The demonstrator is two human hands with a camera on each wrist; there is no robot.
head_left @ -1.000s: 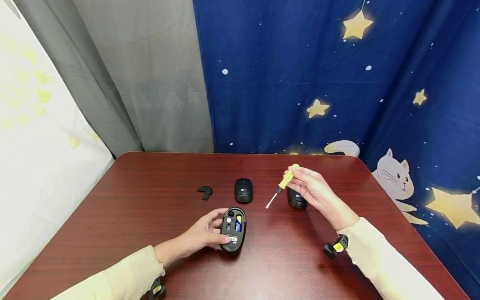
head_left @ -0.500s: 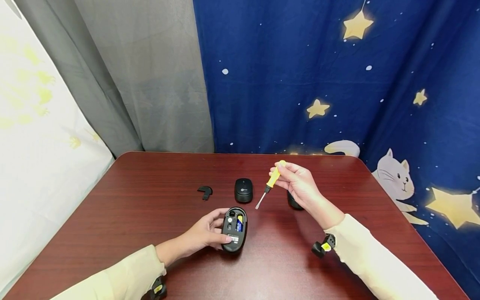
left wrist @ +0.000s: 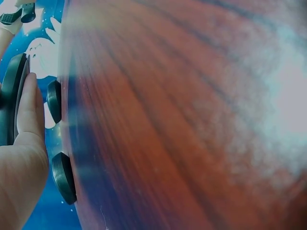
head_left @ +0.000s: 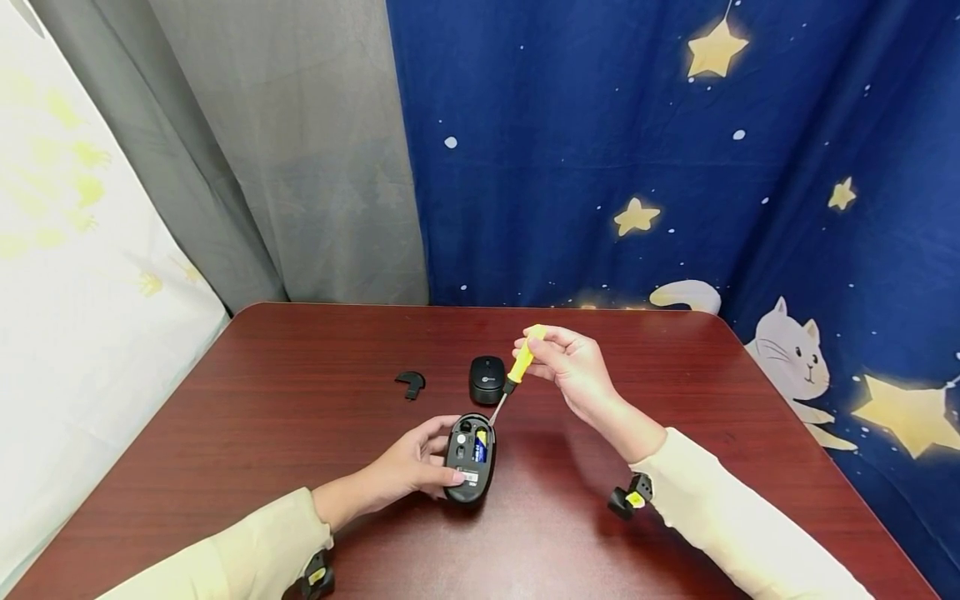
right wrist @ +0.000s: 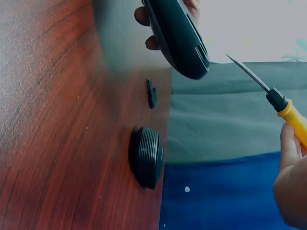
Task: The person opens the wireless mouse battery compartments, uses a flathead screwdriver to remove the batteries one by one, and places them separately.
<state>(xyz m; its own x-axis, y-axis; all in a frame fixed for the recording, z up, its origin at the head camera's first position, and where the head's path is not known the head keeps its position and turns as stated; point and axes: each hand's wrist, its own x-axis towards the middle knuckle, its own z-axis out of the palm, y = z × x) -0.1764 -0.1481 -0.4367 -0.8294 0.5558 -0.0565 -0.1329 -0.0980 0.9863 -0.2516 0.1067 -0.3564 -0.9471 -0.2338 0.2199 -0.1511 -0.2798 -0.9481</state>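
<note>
My left hand (head_left: 408,468) grips a black computer mouse (head_left: 460,482) with its underside turned up, thumb over the label. In its uncovered battery compartment lies a blue-and-yellow battery (head_left: 480,447). A yellow-handled screwdriver (head_left: 525,360) is pinched by my right hand (head_left: 576,375), blade angled down and left. From the head, the blade's tip overlaps the mouse's upper right edge; the right wrist view shows a small gap between tip (right wrist: 230,56) and mouse (right wrist: 180,43). Beyond them on the table lies a hooked black battery cover (head_left: 411,383).
A second mouse (head_left: 487,379) stands right side up on the reddish-brown table (head_left: 300,350), just behind the held one. In the left wrist view two mice show on the table, a nearer one (left wrist: 64,178) and another (left wrist: 54,101). Curtains (head_left: 562,167) hang behind the far edge.
My right hand has moved left with the screwdriver, bringing its tip up to the held mouse's edge. It now covers the right-hand mouse from the head. The left hand has hardly moved.
</note>
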